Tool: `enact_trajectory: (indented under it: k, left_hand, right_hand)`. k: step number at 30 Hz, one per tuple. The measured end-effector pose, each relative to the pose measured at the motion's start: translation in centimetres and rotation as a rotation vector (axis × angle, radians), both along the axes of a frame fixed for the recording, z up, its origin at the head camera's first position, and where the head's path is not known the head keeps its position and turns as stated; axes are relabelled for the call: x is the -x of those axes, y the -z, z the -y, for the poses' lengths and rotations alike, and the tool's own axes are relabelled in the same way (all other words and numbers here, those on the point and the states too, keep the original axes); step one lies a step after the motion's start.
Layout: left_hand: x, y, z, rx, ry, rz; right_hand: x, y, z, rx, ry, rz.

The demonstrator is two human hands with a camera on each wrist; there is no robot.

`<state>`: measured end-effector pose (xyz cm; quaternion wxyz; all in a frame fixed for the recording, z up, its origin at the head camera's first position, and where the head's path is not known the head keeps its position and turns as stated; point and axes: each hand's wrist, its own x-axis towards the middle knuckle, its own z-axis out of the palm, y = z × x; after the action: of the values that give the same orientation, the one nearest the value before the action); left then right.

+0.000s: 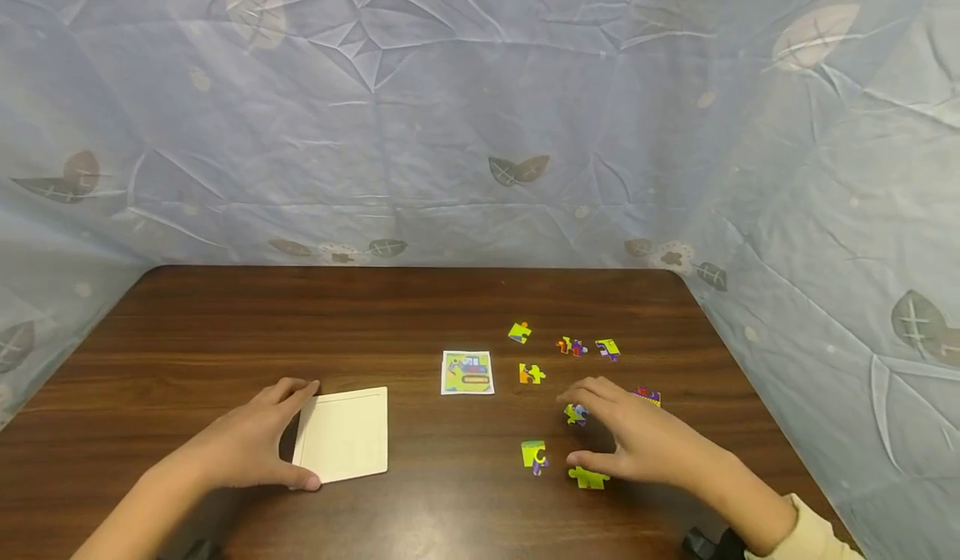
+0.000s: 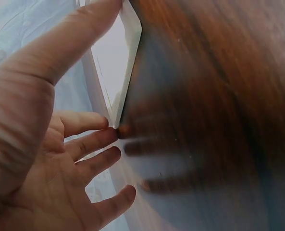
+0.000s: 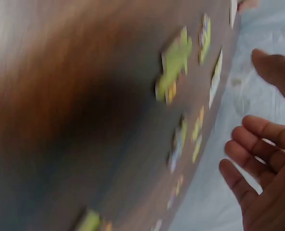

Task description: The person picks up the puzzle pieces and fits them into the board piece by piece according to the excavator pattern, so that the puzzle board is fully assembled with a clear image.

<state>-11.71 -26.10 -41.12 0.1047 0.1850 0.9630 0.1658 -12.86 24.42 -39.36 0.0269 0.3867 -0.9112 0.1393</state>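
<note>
My left hand [image 1: 255,435] holds a pale, square wooden puzzle tray [image 1: 343,433] at its left side, thumb at the near corner and fingers at the far one. In the left wrist view, the thumb [image 2: 60,38] lies against the tray [image 2: 114,57] and the other fingers are spread. My right hand [image 1: 637,431] hovers above the loose puzzle pieces, its fingers apart and holding nothing. Under and beside it lie a blue-green piece [image 1: 576,414], a green piece [image 1: 589,478] and a green-purple piece [image 1: 535,455]. A red-purple piece [image 1: 648,396] is partly hidden behind it.
A small square picture card [image 1: 468,373] showing a digger lies between the hands. More puzzle pieces [image 1: 532,374] are scattered beyond the right hand. The brown wooden table [image 1: 420,310] ends at a grey-blue leaf-patterned curtain [image 1: 450,168] behind and at both sides.
</note>
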Motion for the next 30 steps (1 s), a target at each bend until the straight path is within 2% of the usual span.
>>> enact_trajectory:
  k: [7,15,19,25,30]
  left_hand:
    - [-0.1,-0.2,-0.7,-0.032,0.005,0.006]
    - [-0.6,-0.4,-1.5,-0.04,0.016,0.021]
    - [-0.9,-0.3,-2.4,-0.029,0.021,-0.004]
    - [-1.3,-0.1,-3.7,-0.021,0.044,-0.028]
    - [-1.7,0.1,-4.9,-0.02,0.096,-0.064]
  right_hand:
    - [-0.6,1.2,1.7,-0.025,-0.001,0.139]
    - [-0.6,1.7,3.1,-0.057,-0.011,0.106]
    - [-0.6,1.7,3.4,-0.091,0.006,0.106]
    - [-0.4,1.8,3.7,-0.088,-0.004,0.095]
    - [-0.3,1.8,4.0,-0.093,-0.01,0.119]
